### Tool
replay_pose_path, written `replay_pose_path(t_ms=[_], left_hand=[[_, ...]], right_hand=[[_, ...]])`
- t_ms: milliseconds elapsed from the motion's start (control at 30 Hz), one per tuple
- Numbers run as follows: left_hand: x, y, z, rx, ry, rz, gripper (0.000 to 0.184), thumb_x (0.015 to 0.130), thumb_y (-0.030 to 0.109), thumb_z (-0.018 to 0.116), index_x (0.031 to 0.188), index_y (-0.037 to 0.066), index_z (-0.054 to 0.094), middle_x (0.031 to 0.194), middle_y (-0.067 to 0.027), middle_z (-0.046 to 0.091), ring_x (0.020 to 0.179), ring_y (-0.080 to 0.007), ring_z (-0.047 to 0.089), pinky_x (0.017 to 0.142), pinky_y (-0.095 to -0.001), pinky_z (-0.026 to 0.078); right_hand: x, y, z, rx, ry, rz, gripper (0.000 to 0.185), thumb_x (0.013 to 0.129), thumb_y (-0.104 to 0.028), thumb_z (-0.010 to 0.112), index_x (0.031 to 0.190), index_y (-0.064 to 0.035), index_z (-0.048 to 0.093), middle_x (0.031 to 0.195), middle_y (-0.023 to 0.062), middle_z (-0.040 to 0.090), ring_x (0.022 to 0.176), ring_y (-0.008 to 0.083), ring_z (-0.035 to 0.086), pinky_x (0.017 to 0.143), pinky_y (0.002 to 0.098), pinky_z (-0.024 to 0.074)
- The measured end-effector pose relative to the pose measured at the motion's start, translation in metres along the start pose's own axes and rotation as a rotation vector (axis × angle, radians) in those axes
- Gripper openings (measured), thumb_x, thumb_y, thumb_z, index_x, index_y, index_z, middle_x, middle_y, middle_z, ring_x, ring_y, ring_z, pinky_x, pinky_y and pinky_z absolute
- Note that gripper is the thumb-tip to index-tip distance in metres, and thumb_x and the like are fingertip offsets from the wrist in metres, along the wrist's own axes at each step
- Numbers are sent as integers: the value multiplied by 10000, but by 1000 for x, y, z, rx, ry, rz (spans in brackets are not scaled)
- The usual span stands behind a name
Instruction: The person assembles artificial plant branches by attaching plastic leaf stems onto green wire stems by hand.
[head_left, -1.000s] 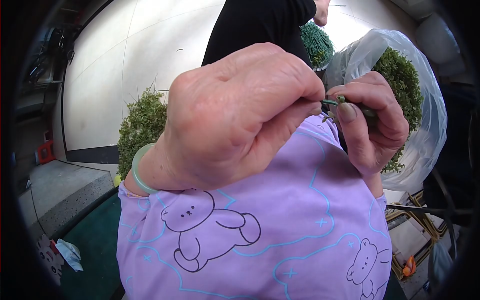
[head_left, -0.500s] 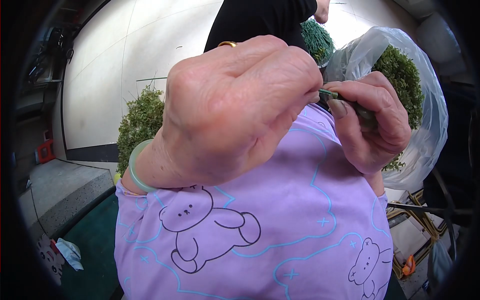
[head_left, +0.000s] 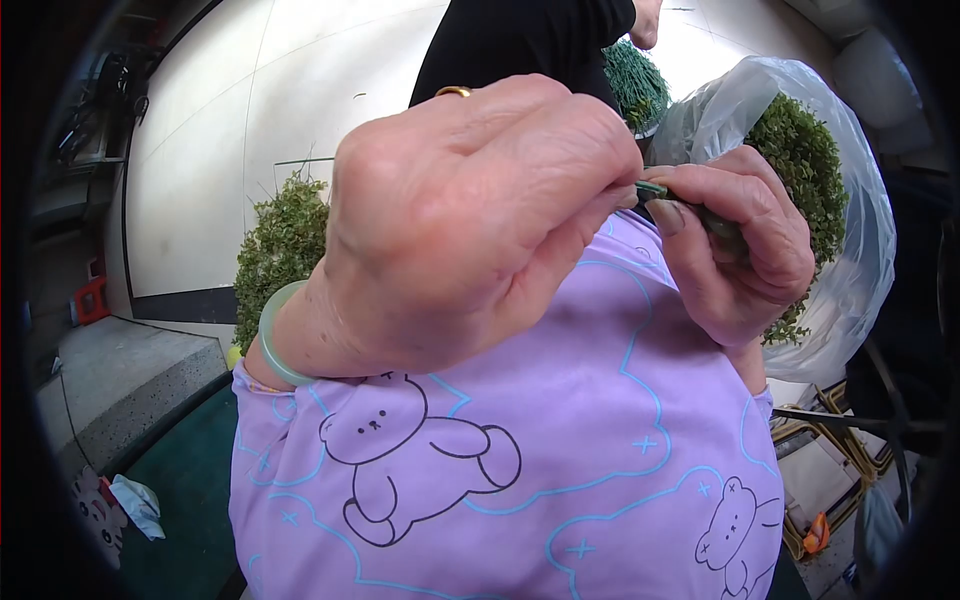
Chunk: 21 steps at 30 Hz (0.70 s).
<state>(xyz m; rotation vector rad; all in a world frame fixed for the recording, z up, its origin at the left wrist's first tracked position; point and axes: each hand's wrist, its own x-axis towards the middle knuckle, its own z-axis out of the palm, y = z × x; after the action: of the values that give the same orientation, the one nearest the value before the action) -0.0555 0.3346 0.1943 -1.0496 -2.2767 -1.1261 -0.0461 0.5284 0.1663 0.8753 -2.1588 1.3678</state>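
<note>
My left hand [head_left: 470, 220], with a gold ring and a pale green bangle, is closed with its back toward me. Its fingertips meet a thin green stem [head_left: 652, 187] in front of my chest. From the right, thumb and forefinger of my right hand [head_left: 750, 235] pinch the same stem. Something dark green [head_left: 725, 236] shows inside that hand's curled fingers, too hidden to name. A thin green strand [head_left: 303, 161] sticks out to the left behind my left hand; whether it joins the pinched stem cannot be seen.
Leafy artificial-looking greenery [head_left: 285, 240] lies at the left. More foliage [head_left: 800, 165] sits in a clear plastic bag [head_left: 870, 250] on the right. A bundle of green stems [head_left: 637, 85] is beyond my hands, beside a black trouser leg [head_left: 510, 45]. A grey step [head_left: 140, 375] is at far left.
Both hands stay pinched together at the stem. My right hand has shifted slightly left; the left hand is almost still.
</note>
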Motion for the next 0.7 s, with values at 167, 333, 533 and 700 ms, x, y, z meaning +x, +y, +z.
replay_pose_path(t_ms=[167,333,533,700], left_hand=[[-2,-2,4,-12,-13,-9,139,680,-80,663,775,11,616,684,-55,603,525,-105,507,412,-204,343],[-4,-5,7,-20,-11,-24,134,685,-80,659,774,10,615,678,-54,600,522,-104,504,413,-207,345],[-4,-8,10,-66,10,-10,120,687,-72,661,770,-2,609,674,-72,596,524,-137,534,435,-225,391],[-9,-10,6,69,-83,85,127,671,-60,667,769,-6,605,674,-98,592,549,-194,574,473,-254,442]], right_hand=[[0,-1,-1,-10,-11,7,195,661,98,645,847,40,646,678,55,594,553,84,442,476,188,316],[-1,-1,0,-20,-15,41,195,662,90,661,850,36,648,686,63,601,563,90,460,483,188,329],[2,7,0,5,-34,-30,213,646,79,696,844,11,657,671,64,605,539,115,508,450,215,373],[4,8,-3,25,-118,-33,186,657,72,685,825,-4,656,641,67,590,522,133,528,433,232,381]])
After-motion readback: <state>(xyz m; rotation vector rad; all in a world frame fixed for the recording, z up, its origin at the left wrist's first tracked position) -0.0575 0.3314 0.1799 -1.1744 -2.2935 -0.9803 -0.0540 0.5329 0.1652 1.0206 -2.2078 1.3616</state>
